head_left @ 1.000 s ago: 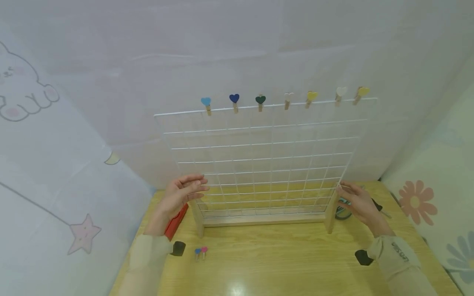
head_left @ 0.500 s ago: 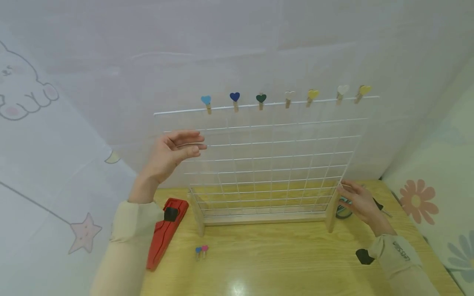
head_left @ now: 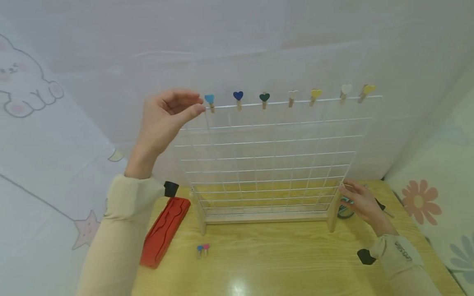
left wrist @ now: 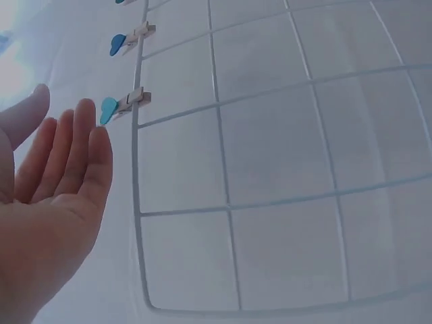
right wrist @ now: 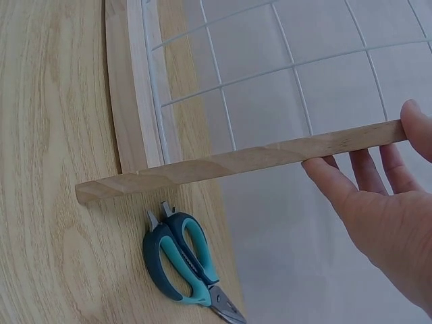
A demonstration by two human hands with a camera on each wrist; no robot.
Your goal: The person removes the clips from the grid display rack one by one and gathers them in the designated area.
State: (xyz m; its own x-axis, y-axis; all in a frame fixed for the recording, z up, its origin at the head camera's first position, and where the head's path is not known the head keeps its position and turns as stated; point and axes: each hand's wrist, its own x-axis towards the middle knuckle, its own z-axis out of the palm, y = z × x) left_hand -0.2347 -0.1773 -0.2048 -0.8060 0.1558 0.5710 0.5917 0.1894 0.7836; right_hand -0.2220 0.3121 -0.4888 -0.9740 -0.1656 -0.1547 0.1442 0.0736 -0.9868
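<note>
A white wire grid [head_left: 274, 156] stands upright in a wooden stand [head_left: 266, 218]. Several small heart-topped clothespins clip along its top wire, among them dark blue [head_left: 238, 95], green [head_left: 264, 98] and yellow [head_left: 316, 93] ones. My left hand [head_left: 163, 119] is raised beside the leftmost one, a light blue heart clothespin [head_left: 209, 98]. In the left wrist view the fingers [left wrist: 84, 145] of that hand are loosely extended, with the thumb apart and nothing between them. My right hand [right wrist: 378, 209] holds the stand's right wooden post [right wrist: 236, 164] near its top, thumb and fingers on opposite sides.
On the wooden table [head_left: 277, 263], a red case [head_left: 164, 234] lies left of the stand. A blue [head_left: 200, 248] and a pink heart clothespin [head_left: 206, 247] lie in front. Teal-handled scissors [right wrist: 179, 260] lie beside the right post. A printed cloth backdrop surrounds the table.
My left hand has risen from the stand's left post to the grid's top left corner, beside the light blue clothespin. The right hand has stayed on the right post.
</note>
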